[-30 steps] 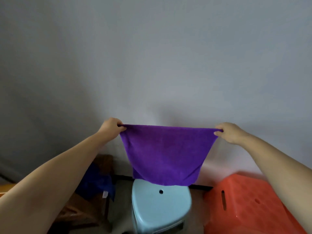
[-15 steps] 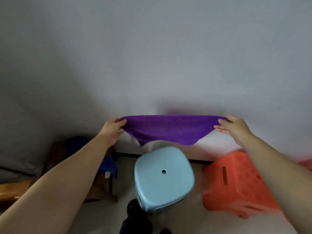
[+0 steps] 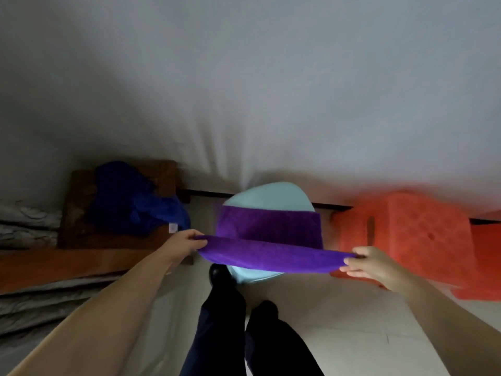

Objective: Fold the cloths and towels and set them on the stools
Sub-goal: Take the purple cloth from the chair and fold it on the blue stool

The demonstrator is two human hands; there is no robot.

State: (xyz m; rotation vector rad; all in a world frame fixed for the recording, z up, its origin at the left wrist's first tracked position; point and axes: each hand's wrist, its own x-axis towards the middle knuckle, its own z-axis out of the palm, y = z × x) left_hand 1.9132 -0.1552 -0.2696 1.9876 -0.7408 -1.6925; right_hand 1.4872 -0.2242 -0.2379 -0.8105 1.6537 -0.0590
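A purple cloth lies across the pale blue stool, its far half resting on the seat. The near edge is lifted off the stool: my left hand pinches its left corner and my right hand pinches its right corner. The near part of the stool's seat is hidden under the cloth. A crumpled dark blue cloth sits on a brown wooden stool to the left. An orange plastic stool stands to the right.
A grey wall rises right behind the stools. A wooden board and grey bedding lie at the left. My dark trouser legs and shoes stand on the pale floor just before the blue stool.
The purple cloth hung spread in the air before the wall; both hands have brought it down onto the blue stool, and the view has tilted downward.
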